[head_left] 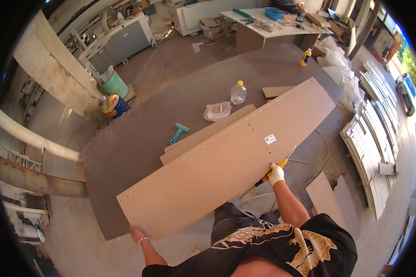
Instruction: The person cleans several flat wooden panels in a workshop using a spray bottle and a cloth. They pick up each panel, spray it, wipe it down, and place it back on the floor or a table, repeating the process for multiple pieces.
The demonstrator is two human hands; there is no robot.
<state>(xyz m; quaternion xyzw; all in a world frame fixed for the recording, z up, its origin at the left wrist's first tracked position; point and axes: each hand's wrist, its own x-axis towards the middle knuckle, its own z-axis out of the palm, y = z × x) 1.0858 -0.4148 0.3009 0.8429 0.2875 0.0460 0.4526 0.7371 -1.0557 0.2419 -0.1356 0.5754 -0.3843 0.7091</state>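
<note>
A long tan panel (222,161) lies slantwise over the dark tabletop, with small holes along it and a white label near its far half. At its near left corner, my bare left hand (137,234) grips the edge; some of its fingers are hidden by the board. Beside the panel's near right edge, my right hand (276,174) in a white glove is closed around a yellow air blow gun (282,163). The gun's thin nozzle points up and to the right, over the panel's edge. Its red and black connector and a yellow hose trail down to the left.
More boards (208,131) lie under the panel's far side. On the dark table (138,147) are a teal scraper (179,132), a plastic bag (217,111), a clear bottle (238,93) and a yellow bottle (305,57). Stacked white panels (367,152) and hose loops lie to the right.
</note>
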